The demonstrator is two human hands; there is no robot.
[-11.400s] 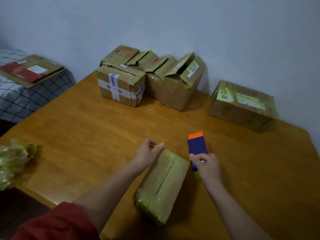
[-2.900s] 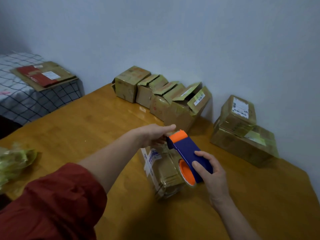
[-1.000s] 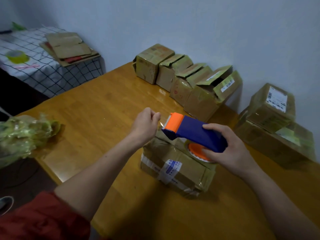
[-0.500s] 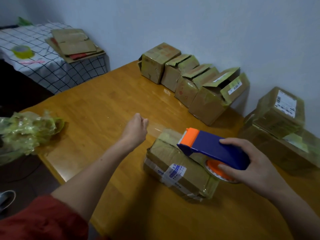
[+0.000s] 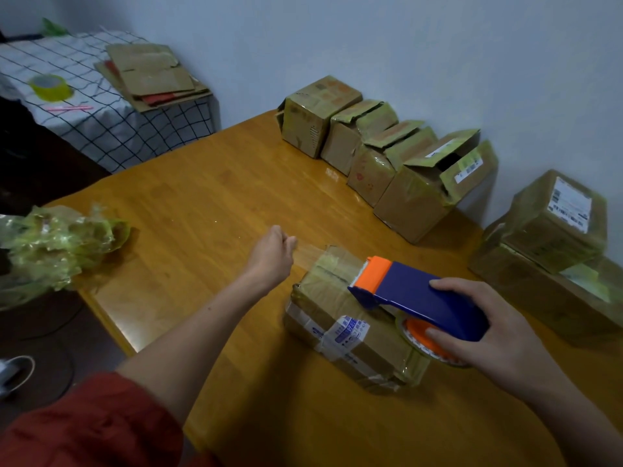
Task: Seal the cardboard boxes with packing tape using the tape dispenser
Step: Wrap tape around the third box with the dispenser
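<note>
A brown cardboard box (image 5: pixel 340 318), its blue-and-white printed label (image 5: pixel 347 332) too small to be read, is set mid-way on the wooden table (image 5: pixel 209 210). Over it a blue-and-orange tape dispenser (image 5: pixel 418 298) is gripped by the right hand (image 5: pixel 488 335). At its 10 o'clock a clear tape strip (image 5: pixel 310 252) is pinched in the curled fingers of the left hand (image 5: pixel 273 254). Open-flapped cardboard boxes (image 5: pixel 387 156) are lined up at 12 o'clock, their contents hidden.

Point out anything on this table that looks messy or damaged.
A wad of crumpled yellowish plastic sits at the left edge of the table, and several boxes in the back row have open, ragged flaps.
</note>
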